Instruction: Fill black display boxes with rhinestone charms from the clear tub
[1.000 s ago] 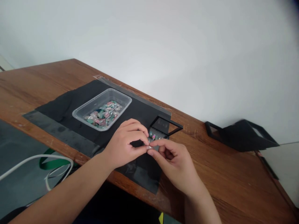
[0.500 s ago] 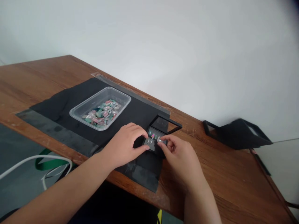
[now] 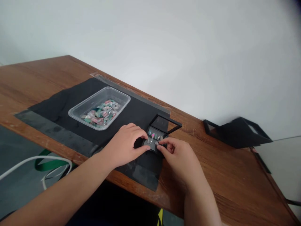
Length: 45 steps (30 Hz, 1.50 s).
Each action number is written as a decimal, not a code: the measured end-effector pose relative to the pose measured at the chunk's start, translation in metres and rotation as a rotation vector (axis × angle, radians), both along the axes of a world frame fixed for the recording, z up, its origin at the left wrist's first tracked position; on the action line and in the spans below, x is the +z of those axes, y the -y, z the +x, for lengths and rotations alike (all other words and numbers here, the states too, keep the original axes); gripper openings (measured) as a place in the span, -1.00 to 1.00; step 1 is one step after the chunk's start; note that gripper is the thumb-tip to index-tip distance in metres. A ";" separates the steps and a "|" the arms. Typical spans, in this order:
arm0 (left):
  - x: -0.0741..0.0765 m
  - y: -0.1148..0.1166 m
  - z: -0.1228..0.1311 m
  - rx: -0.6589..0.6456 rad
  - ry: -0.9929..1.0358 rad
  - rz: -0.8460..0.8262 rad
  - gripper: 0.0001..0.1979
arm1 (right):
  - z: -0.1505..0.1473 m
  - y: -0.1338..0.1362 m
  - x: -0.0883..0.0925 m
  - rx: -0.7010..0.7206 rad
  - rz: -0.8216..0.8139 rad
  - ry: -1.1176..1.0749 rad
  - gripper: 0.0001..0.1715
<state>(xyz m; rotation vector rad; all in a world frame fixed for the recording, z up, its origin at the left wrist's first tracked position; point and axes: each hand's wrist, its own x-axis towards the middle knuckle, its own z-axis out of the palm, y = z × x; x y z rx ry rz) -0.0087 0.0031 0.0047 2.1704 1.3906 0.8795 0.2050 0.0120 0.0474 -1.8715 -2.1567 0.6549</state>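
A small black display box (image 3: 155, 138) with its framed lid (image 3: 167, 123) raised sits on a black cloth (image 3: 70, 106); several small coloured pieces lie in its tray. My left hand (image 3: 124, 145) curls round the box's left side, thumb and fingers gripping it. My right hand (image 3: 179, 157) pinches a small pale piece (image 3: 157, 143) at the box's near edge. A clear plastic tub (image 3: 100, 108) of pink, green and grey pieces stands on the cloth to the left.
The cloth lies on a brown wooden table (image 3: 235, 175) against a white wall. A stack of black boxes (image 3: 237, 131) sits at the right by the wall. A white cable (image 3: 35, 161) and a green strap (image 3: 45, 163) hang below the table's near edge.
My hands moved from pinching a small piece together in the air to the box. The left hand now holds the box; the right has brought the piece down to the tray.
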 end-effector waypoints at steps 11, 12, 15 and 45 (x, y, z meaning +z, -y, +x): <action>-0.001 0.000 0.001 -0.004 0.005 0.037 -0.86 | -0.004 0.001 -0.001 0.067 0.076 -0.011 -0.76; -0.001 -0.001 0.001 -0.004 0.004 0.035 -0.86 | -0.005 0.001 -0.001 0.066 0.082 -0.001 -0.77; -0.001 -0.001 0.001 -0.007 0.000 0.018 -0.86 | -0.006 0.002 0.000 0.048 0.082 0.031 -0.78; 0.030 0.022 -0.015 0.407 0.302 0.248 -0.64 | -0.003 0.010 -0.001 -0.046 0.297 -0.324 -0.76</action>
